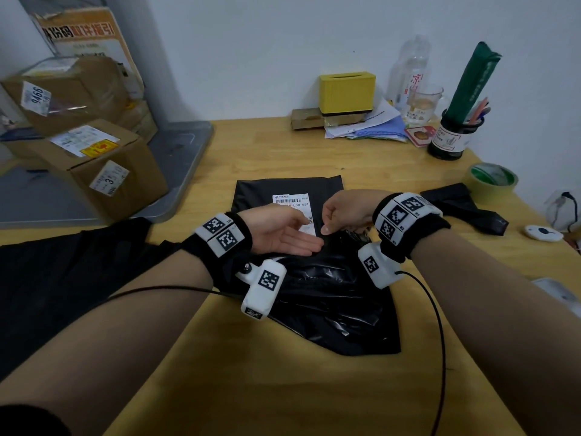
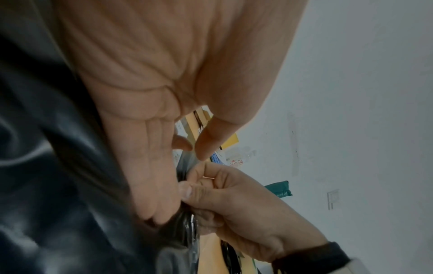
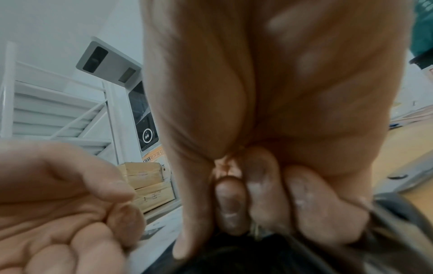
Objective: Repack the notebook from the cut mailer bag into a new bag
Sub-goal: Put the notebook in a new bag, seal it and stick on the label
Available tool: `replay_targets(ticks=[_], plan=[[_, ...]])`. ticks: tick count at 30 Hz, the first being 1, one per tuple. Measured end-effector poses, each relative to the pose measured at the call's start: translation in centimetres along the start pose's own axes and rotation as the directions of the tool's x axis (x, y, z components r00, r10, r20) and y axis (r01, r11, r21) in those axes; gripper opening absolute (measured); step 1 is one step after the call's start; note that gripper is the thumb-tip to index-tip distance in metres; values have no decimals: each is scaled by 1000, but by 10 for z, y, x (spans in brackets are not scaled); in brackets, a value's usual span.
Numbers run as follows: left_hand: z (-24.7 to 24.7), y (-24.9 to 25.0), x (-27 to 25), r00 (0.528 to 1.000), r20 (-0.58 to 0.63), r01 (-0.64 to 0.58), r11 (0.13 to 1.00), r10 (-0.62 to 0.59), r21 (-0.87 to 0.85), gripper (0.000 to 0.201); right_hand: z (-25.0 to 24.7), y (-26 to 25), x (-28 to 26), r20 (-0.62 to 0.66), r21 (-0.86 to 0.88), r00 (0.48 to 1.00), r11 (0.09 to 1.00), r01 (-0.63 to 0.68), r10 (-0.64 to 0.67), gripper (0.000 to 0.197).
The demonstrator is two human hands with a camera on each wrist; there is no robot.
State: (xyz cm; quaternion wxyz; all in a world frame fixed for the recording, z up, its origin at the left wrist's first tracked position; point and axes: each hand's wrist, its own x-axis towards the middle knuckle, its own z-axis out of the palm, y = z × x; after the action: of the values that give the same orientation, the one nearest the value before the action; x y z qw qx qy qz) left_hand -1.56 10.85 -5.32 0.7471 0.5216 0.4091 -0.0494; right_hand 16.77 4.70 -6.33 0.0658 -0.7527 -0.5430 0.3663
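Note:
A flat black mailer bag (image 1: 261,190) with a white shipping label (image 1: 292,201) lies mid-table. Overlapping its near edge is a second, crumpled black bag (image 1: 330,303), which fills the dark lower left of the left wrist view (image 2: 58,185). My left hand (image 1: 283,234) lies on the crumpled bag's top edge, palm turned inward and fingers (image 2: 150,166) straight. My right hand (image 1: 342,212) faces it with fingers (image 3: 262,185) curled, pinching that bag's edge; something shiny shows just under it. No notebook is in sight.
Cardboard parcels (image 1: 103,165) stand on a grey platform (image 1: 182,158) at the left. A black scrap of plastic (image 1: 465,209), a tape roll (image 1: 490,180) and a small white device (image 1: 542,232) lie at the right. A yellow box (image 1: 345,89), papers and a pen cup (image 1: 452,136) line the back.

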Motion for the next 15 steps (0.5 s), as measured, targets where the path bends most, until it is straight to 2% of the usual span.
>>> replay_targets(ticks=[2, 4, 6, 9, 12, 15], plan=[[2, 5, -4, 996, 63, 60, 997, -63, 58, 18, -1, -3, -2, -4, -44, 1000, 999, -5, 5, 18], [0, 15, -5, 997, 74, 22, 999, -25, 45, 19, -1, -4, -4, -13, -80, 1000, 997, -10, 9, 18], [-7, 25, 0, 996, 10, -91, 993, 92, -74, 20, -1, -4, -5, -14, -51, 1000, 999, -14, 13, 18], [-22, 32, 12, 966, -143, -242, 945, 215, -221, 39, -1, -5, -6, -20, -43, 1000, 999, -14, 13, 19], [-28, 28, 20, 963, -193, -242, 914, 187, -325, 49, -1, -6, -7, -33, -52, 999, 998, -21, 19, 18], [-27, 23, 21, 967, -195, -220, 930, 166, -296, 50, 0, -6, -7, -41, -55, 999, 998, -20, 18, 18]])
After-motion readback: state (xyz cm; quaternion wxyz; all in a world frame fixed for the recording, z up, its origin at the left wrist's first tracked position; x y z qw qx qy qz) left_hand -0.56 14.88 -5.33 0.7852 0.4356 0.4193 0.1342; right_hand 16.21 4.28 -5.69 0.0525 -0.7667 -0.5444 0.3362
